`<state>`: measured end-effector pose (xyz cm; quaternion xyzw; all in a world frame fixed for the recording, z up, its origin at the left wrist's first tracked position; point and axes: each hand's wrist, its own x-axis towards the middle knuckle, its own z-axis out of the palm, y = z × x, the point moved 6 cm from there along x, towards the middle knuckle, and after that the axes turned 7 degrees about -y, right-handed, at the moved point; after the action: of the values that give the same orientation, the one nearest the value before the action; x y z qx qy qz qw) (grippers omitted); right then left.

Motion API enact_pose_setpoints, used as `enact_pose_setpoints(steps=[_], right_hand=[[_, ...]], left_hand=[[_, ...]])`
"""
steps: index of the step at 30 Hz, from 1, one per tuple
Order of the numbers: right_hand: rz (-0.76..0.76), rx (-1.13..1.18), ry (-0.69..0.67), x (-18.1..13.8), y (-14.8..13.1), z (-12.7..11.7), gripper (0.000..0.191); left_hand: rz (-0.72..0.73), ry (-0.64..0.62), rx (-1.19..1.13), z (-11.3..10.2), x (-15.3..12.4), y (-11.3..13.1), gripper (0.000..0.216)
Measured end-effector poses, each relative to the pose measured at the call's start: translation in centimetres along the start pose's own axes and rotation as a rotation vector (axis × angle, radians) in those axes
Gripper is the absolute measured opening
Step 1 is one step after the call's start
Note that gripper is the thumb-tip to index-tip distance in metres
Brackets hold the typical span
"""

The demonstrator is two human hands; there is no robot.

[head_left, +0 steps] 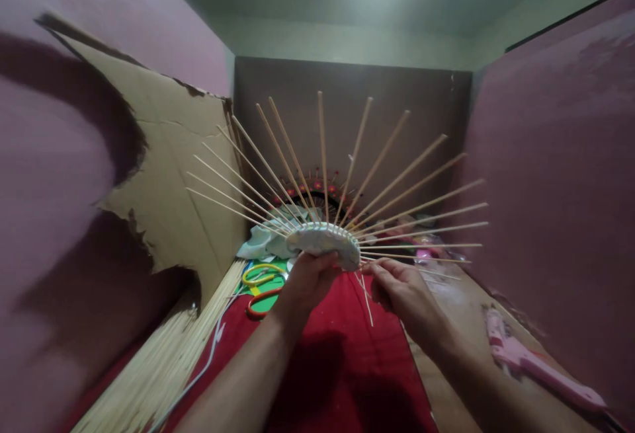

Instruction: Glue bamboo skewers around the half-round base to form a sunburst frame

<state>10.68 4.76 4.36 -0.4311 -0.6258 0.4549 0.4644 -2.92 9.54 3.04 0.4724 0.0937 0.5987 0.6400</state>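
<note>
My left hand [313,277] grips a pale, curved, padded-looking piece [320,238] from below, thumb on its face. Many thin wooden sticks [322,155] fan out from the upper rim of that piece, to the left, up and to the right. At the piece's lower right end, my right hand [391,281] pinches a thin stick [364,262] close to the rim. One more stick [368,304] points down below the right fingers. How the sticks are fixed at the rim is too small to make out.
Scissors with yellow and orange handles [262,276] lie left on a green sheet. Bundled long sticks [163,360] and torn cardboard [173,155] are farther left. A pink glue gun [540,367] lies right. Red cloth [322,380] spreads beneath my arms; a decorated round piece [317,187] stands behind.
</note>
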Motion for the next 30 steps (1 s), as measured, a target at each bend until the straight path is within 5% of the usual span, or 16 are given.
enact_pose_setpoints(steps=[9,15,24,30], right_hand=[[-0.249,-0.528,0.124,-0.9,-2.1,-1.4,0.028],[-0.210,-0.542,0.166,-1.0,-1.8,-1.9,0.027],[-0.216,-0.494,0.132,-1.7,-2.4,-1.6,0.031],[-0.139,-0.647,-0.070,-4.8,-1.2,-1.5,0.033]], left_hand=[[-0.076,-0.145,0.007,1.6,-0.6,-0.6,0.016],[-0.085,-0.133,0.001,1.2,-0.5,-0.8,0.017],[-0.055,-0.129,-0.058,0.9,-0.5,-1.0,0.013],[-0.060,-0.026,-0.117,0.7,-0.6,-0.8,0.011]])
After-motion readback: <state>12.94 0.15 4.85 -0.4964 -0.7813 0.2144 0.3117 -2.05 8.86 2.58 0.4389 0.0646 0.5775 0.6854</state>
